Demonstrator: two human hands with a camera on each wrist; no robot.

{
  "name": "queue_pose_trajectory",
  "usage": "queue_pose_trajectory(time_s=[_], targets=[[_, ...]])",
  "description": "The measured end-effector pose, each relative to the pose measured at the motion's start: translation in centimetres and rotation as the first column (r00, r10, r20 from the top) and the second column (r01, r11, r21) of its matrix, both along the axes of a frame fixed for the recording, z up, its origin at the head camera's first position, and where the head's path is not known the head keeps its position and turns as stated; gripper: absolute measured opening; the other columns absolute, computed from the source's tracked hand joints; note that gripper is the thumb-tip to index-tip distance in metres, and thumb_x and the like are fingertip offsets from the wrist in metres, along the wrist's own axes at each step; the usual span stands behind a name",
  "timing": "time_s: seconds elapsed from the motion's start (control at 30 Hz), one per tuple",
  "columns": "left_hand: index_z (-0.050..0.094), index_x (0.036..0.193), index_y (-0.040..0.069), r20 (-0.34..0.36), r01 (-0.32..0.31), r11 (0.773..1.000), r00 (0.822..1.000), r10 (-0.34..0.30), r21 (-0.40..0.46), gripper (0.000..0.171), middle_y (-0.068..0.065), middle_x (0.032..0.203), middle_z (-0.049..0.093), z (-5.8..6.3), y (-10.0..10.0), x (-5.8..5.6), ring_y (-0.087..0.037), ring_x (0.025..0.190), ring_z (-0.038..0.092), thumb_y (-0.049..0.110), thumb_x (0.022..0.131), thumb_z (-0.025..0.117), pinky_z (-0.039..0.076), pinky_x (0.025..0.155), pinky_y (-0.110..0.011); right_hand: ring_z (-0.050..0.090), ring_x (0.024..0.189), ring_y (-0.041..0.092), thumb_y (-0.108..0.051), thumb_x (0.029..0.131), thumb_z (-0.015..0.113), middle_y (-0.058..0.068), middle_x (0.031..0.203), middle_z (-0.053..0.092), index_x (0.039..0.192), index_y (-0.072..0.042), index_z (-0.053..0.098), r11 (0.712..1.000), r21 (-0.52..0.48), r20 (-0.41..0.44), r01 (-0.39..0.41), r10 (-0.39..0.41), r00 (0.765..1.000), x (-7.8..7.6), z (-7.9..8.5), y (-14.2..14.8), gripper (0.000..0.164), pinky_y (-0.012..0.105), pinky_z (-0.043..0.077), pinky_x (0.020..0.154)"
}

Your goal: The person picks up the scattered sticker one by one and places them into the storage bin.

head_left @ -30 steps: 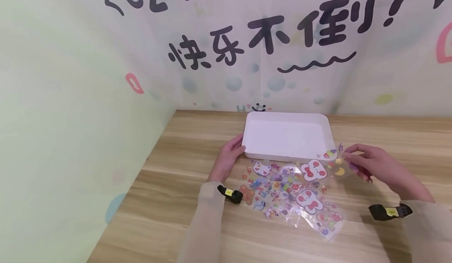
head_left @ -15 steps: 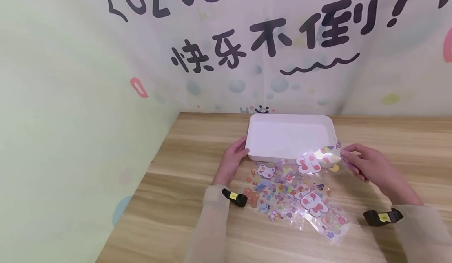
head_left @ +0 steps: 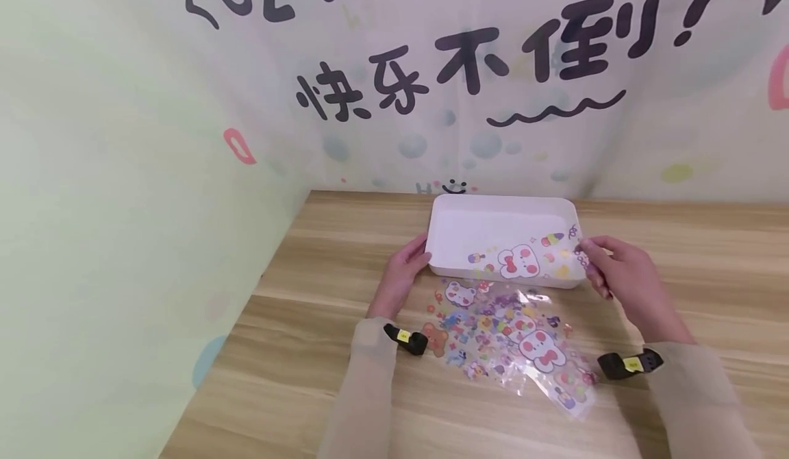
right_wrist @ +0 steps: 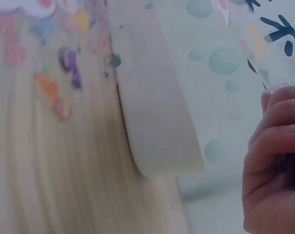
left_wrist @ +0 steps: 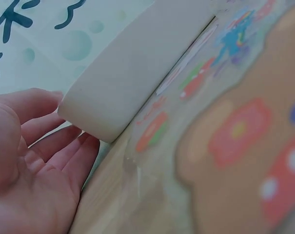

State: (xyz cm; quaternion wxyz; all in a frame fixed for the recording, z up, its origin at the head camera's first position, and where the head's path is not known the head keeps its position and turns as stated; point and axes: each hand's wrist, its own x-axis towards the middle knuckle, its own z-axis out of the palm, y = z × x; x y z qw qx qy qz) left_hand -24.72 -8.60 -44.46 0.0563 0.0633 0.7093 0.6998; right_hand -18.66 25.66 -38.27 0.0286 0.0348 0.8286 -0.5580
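Observation:
A white rectangular tray [head_left: 474, 222] lies on the wooden table, its long side toward me. My left hand [head_left: 401, 275] holds the tray's left end, thumb by the front corner and fingers along the short side; the left wrist view shows its fingers [left_wrist: 84, 151] at the tray's corner. My right hand [head_left: 622, 277] pinches the right end of a clear sticker sheet [head_left: 519, 262] with a printed rabbit face, over the tray's front right part. In the right wrist view the curled right fingers [right_wrist: 279, 126] show, but their pinch is hidden.
In front of the tray lie several overlapping clear sticker sheets [head_left: 493, 336] with bears, rabbits and small colourful figures. The wooden table [head_left: 308, 308] meets a printed curtain [head_left: 382, 157] at the back, and a pale wall covering [head_left: 123, 240] rises on the left.
My right hand has moved left and slightly away from me, bringing the clear sticker sheet from beside the tray's front right corner to over the tray. The left hand stays on the tray.

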Motion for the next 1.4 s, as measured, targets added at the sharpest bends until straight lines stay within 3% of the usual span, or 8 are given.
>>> queue_pose_trajectory(time_s=[0.27, 0.43, 0.6, 0.8, 1.1, 1.27, 1.4], targets=[[0.042, 0.133, 0.014, 0.032, 0.022, 0.998, 0.999, -0.024, 0.058, 0.045, 0.002, 0.134, 0.043, 0.3, -1.2, -0.1, -0.009, 0.120, 0.041, 0.015, 0.090, 0.053, 0.035, 0.098, -0.025, 0.046, 0.051, 0.014, -0.050, 0.086, 0.045, 0.003, 0.066, 0.052, 0.115, -0.007, 0.050, 0.987, -0.153, -0.017, 0.040, -0.043, 0.999, -1.0, -0.1, -2.5, 0.052, 0.027, 0.044, 0.044], [0.042, 0.133, 0.013, 0.047, 0.030, 0.996, 0.998, -0.034, 0.085, 0.044, 0.000, 0.135, 0.042, 0.3, -1.9, -0.1, -0.011, 0.121, 0.040, 0.011, 0.090, 0.052, 0.035, 0.098, -0.026, 0.046, 0.051, 0.013, -0.046, 0.086, 0.047, 0.002, 0.065, 0.051, 0.116, -0.005, 0.049, 0.952, -0.294, 0.004, 0.079, -0.081, 0.997, -1.0, -0.5, -3.7, 0.050, 0.024, 0.043, 0.042], [0.039, 0.134, 0.009, 0.047, 0.041, 0.989, 0.998, -0.048, 0.143, 0.047, -0.004, 0.136, 0.040, 0.3, -2.0, -0.2, -0.014, 0.123, 0.039, 0.012, 0.090, 0.052, 0.034, 0.099, -0.026, 0.046, 0.050, 0.012, -0.044, 0.086, 0.050, 0.002, 0.065, 0.052, 0.117, -0.005, 0.049, 0.920, -0.369, 0.018, 0.129, -0.132, 0.991, -1.1, -0.5, -4.1, 0.049, 0.022, 0.042, 0.041], [0.038, 0.134, 0.006, 0.058, 0.029, 0.985, 0.998, -0.039, 0.171, 0.049, -0.006, 0.135, 0.041, 0.2, -2.0, -0.1, -0.016, 0.122, 0.040, 0.012, 0.089, 0.054, 0.035, 0.099, -0.027, 0.046, 0.051, 0.012, -0.045, 0.086, 0.048, 0.001, 0.066, 0.052, 0.119, -0.008, 0.049, 0.924, -0.358, 0.042, 0.131, -0.125, 0.991, -1.5, -0.5, -4.3, 0.049, 0.023, 0.043, 0.042], [0.041, 0.133, 0.008, 0.054, 0.012, 0.991, 0.998, -0.019, 0.135, 0.048, -0.001, 0.133, 0.044, 0.3, -1.0, -0.3, -0.011, 0.119, 0.042, 0.013, 0.088, 0.056, 0.037, 0.096, -0.024, 0.046, 0.050, 0.012, -0.050, 0.084, 0.049, 0.001, 0.065, 0.051, 0.118, -0.012, 0.052, 0.927, -0.346, 0.043, 0.145, -0.139, 0.989, -2.2, 0.3, -5.3, 0.051, 0.021, 0.043, 0.043], [0.043, 0.132, 0.009, 0.065, 0.018, 0.991, 0.998, -0.027, 0.136, 0.047, -0.001, 0.133, 0.045, 0.3, -0.6, 0.0, -0.010, 0.118, 0.044, 0.013, 0.088, 0.056, 0.038, 0.094, -0.021, 0.046, 0.050, 0.012, -0.046, 0.085, 0.050, 0.002, 0.065, 0.051, 0.117, -0.010, 0.053, 0.898, -0.413, 0.031, 0.150, -0.150, 0.988, -2.4, 0.7, -5.7, 0.049, 0.020, 0.043, 0.043], [0.045, 0.131, 0.011, 0.067, 0.013, 0.992, 0.997, -0.022, 0.126, 0.046, 0.000, 0.132, 0.045, 0.2, -0.2, 0.1, -0.010, 0.118, 0.044, 0.015, 0.087, 0.057, 0.038, 0.095, -0.022, 0.047, 0.052, 0.013, -0.047, 0.085, 0.050, 0.003, 0.068, 0.052, 0.117, -0.011, 0.053, 0.899, -0.416, 0.027, 0.140, -0.142, 0.990, -2.6, 0.8, -5.7, 0.049, 0.019, 0.044, 0.045]])
